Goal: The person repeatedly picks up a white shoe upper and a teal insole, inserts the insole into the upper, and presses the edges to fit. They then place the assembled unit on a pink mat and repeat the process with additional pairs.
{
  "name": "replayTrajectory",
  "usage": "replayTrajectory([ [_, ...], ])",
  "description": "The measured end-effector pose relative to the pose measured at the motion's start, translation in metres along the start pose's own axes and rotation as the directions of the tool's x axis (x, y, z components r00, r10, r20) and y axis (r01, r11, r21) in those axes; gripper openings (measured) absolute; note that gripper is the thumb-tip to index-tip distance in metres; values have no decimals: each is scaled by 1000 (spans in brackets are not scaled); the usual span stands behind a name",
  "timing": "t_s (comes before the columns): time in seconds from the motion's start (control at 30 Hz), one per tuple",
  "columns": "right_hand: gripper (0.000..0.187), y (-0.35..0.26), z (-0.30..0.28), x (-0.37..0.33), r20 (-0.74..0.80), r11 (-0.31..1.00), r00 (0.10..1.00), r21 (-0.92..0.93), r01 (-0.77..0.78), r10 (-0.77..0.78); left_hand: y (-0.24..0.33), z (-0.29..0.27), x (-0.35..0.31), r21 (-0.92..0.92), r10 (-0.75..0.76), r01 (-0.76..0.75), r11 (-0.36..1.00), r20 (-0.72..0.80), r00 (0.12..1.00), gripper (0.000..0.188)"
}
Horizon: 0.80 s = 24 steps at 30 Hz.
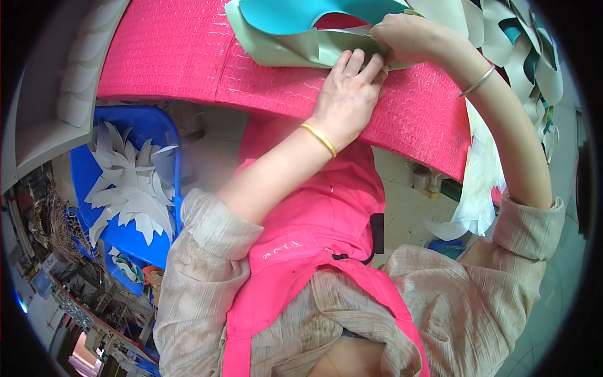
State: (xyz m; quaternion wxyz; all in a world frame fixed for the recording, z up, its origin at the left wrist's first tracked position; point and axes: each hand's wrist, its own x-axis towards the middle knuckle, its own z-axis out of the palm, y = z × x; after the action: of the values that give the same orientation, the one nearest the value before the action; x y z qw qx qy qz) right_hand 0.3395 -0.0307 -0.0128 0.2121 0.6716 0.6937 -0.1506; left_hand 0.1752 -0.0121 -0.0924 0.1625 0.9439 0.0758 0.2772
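A pale green flexible sheet (295, 51) lies on the pink padded table top, with a teal piece (282, 14) curving over its far part. My left hand (352, 94), with a gold bangle at the wrist, rests its outstretched fingers on the sheet's near edge. Just beyond and to the right, my right hand (402, 39) is curled closed against the sheet. Its fingertips are hidden, so what they pinch cannot be made out. A silver bangle is on the right forearm.
The pink table (169, 56) curves in front of me. At left stands a blue plastic chair (132, 242) piled with white leaf-shaped cut pieces (135, 188). More pale and teal pieces (502, 38) heap at the far right, and white strips (477, 195) hang off the right edge.
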Motion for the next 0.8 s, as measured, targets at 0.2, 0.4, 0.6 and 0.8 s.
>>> replayTrajectory([
  [0.2, 21, -3, 3, -2, 21, 993, 996, -75, -90, 92, 7, 8, 9, -18, -12, 12, 1000, -10, 1000, 32],
  [0.4, 17, 16, 27, -9, -79, 994, 994, -71, -81, 75, 16, 20, 13, 33, -27, 28, 999, -31, 999, 39],
  [0.6, 49, 40, -24, -34, 100, 543, 928, 786, -295, 359, 44, 32, 29, 271, 67, -51, 961, -53, 996, 32],
  [0.8, 38, 30, 18, -70, -120, 970, 974, -130, -206, 191, -1, 0, 63, 241, 515, -545, 803, 178, 838, 9],
])
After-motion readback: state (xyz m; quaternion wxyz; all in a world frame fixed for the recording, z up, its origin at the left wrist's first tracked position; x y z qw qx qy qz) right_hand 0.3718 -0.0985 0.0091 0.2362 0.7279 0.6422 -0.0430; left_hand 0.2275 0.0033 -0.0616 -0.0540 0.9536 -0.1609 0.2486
